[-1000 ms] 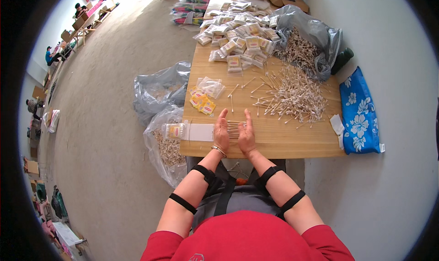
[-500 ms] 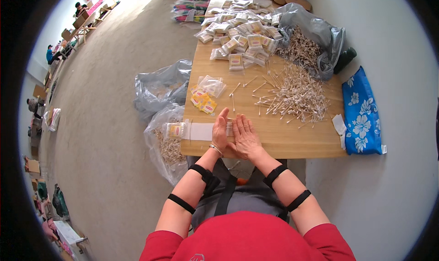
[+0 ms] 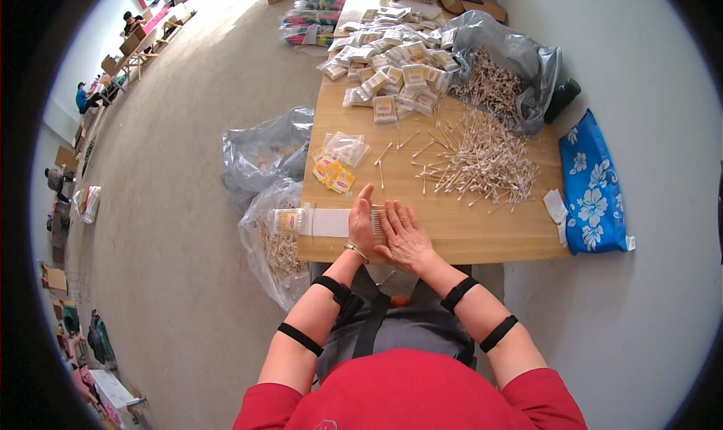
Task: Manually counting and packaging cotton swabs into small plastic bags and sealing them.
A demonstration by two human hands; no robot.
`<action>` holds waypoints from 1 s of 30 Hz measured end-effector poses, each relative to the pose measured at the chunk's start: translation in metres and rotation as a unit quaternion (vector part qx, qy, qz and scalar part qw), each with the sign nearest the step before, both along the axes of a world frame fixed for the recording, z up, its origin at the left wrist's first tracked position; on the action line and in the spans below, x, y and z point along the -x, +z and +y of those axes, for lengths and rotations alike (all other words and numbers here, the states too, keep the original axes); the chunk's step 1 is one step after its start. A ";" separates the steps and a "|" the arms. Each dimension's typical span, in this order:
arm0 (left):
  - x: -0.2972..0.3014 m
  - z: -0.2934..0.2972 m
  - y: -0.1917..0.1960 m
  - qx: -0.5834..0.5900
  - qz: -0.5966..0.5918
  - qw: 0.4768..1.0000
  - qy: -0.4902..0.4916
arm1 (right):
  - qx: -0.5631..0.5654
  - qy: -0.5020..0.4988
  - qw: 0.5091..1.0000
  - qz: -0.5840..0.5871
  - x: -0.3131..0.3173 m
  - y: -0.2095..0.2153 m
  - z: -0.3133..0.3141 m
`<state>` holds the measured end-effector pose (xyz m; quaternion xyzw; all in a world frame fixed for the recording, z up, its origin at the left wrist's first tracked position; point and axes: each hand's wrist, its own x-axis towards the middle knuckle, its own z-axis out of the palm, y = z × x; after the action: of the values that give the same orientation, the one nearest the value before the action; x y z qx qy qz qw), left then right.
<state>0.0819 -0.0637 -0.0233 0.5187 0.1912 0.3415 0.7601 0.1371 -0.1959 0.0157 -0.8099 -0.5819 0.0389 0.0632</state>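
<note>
Near the table's front edge, my left hand (image 3: 361, 223) stands on its edge with fingers straight. My right hand (image 3: 405, 236) lies flat beside it, fingers stretched forward. A row of cotton swabs (image 3: 376, 221) shows between the two hands, partly hidden by them. Left of my left hand lies a white flat strip (image 3: 330, 223). At that strip's left end is a clear bag of cotton swabs (image 3: 289, 221) with a yellow label. Further in are yellow cards (image 3: 332, 172) and empty clear bags (image 3: 346, 148). A loose heap of cotton swabs (image 3: 486, 159) spreads to the right.
Filled swab packets (image 3: 399, 72) pile up at the back. Beside them a grey plastic bag (image 3: 520, 46) spills swabs. A blue flowered pack (image 3: 593, 189) lies at the right edge by the wall. Plastic bags (image 3: 267, 147) stand on the floor at left; people work far left.
My right hand has shifted slightly, its fingers a little more spread. My left hand keeps its place beside the swabs. The view has tilted slightly.
</note>
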 end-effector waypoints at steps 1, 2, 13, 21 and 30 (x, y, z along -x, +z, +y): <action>0.001 0.000 -0.001 0.008 -0.004 1.000 -0.001 | -0.018 0.002 1.000 0.000 0.003 0.002 -0.001; 0.002 0.000 -0.002 0.017 -0.008 1.000 -0.001 | -0.018 0.002 1.000 0.001 0.003 0.004 -0.001; 0.001 -0.005 0.008 0.015 -0.007 1.000 0.011 | -0.232 -0.100 0.948 0.195 -0.025 -0.013 0.021; 0.006 -0.006 0.003 -0.032 0.013 0.999 -0.031 | -0.408 -0.180 0.781 0.436 -0.023 -0.014 0.025; 0.007 -0.008 0.009 -0.078 0.051 0.995 -0.032 | -0.404 -0.181 0.807 0.390 -0.011 -0.011 0.030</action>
<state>0.0747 -0.0717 -0.0147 0.5988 0.1860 0.3035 0.7175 0.1485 -0.1663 0.0046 -0.7182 -0.3140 0.1008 0.6127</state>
